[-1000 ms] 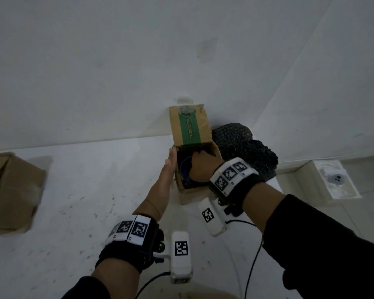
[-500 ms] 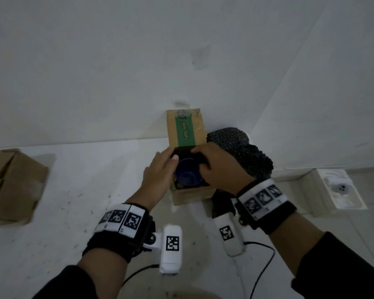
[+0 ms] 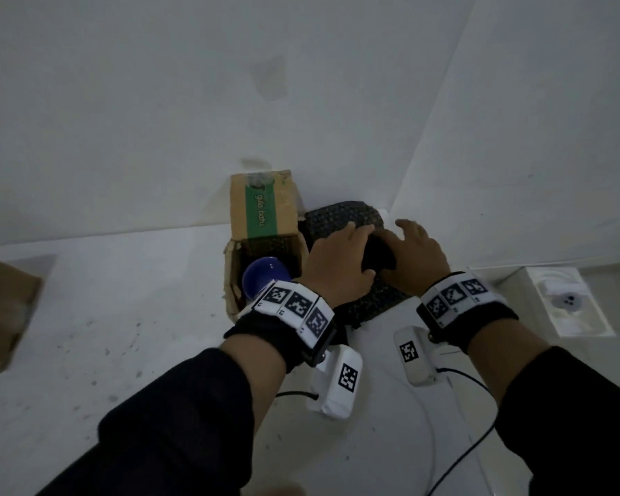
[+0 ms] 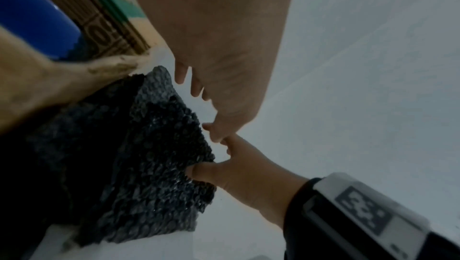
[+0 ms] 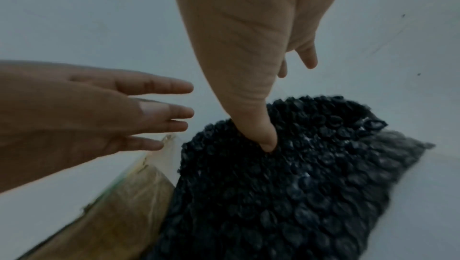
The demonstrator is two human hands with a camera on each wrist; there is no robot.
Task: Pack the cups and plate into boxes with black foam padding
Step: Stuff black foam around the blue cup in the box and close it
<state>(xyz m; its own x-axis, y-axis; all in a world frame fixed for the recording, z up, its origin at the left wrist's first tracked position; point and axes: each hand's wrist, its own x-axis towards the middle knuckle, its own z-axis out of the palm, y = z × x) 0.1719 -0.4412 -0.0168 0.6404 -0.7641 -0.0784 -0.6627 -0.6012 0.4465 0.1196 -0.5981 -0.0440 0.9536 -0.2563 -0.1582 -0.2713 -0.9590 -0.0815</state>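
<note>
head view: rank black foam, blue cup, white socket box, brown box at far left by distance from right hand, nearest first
1. Black foam: under the right hand, touching it.
2. Blue cup: to its left, inside the open cardboard box.
3. White socket box: to its right, by the wall.
4. Brown box: far left edge.

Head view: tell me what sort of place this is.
Probably a bare room corner used as a makeshift floor packing spot: plain white walls, a scuffed white floor, an open cardboard box holding a blue cup, and black foam padding beside it.
</note>
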